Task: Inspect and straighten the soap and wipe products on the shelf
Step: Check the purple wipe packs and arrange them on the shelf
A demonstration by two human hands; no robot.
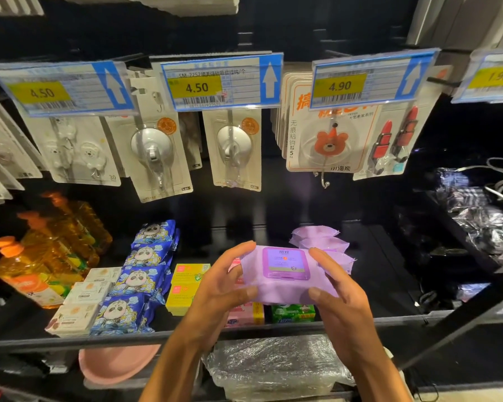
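Observation:
A purple wipe pack with a plastic flip lid is held above the shelf front, lid facing up. My left hand grips its left end and my right hand grips its right end, thumbs on the near side. Behind it a row of more purple wipe packs stands on the black shelf. Left of my hands lie blue panda wipe packs, yellow soap boxes, white soap boxes, and, partly hidden under the pack, pink soap boxes and a green soap box.
Orange pump bottles stand at the far left. Carded hooks and price tags hang above the shelf. Cables and wrapped goods fill the right side. Below are a pink basin and a plastic-wrapped bundle.

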